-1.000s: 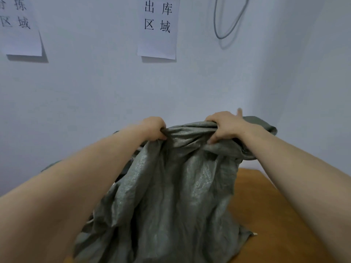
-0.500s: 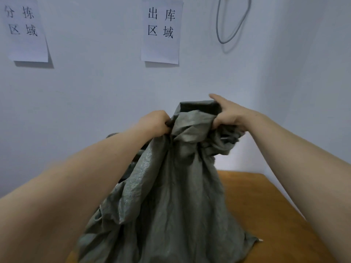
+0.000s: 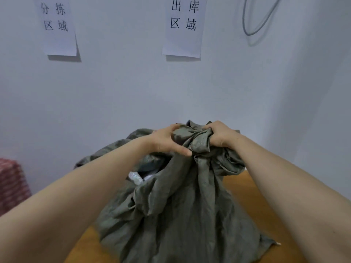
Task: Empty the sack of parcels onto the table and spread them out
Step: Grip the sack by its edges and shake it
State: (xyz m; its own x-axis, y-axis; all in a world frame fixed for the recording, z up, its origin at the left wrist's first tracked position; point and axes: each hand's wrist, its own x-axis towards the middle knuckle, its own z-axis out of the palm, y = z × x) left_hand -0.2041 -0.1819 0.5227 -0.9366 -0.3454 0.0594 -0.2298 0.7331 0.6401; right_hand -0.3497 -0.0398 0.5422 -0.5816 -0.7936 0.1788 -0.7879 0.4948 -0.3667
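Note:
A grey-green woven sack (image 3: 182,211) stands crumpled on the wooden table (image 3: 248,198), its lower part spread toward me. My left hand (image 3: 167,141) and my right hand (image 3: 220,134) both grip the bunched top of the sack, close together, thumbs and fingers curled round the cloth. Behind my left forearm a fold gapes and shows a bit of a white plastic parcel (image 3: 135,177) inside. Everything else in the sack is hidden.
A white wall rises right behind the table, with two paper signs (image 3: 183,27) and a hanging grey cable loop (image 3: 256,21). A red-and-white patterned object (image 3: 11,185) stands at the far left. Bare wood shows to the right of the sack.
My hands have come closer together and gathered the sack's top into a tight bunch. The view has tilted, so the hands sit lower, and a white parcel now peeks out.

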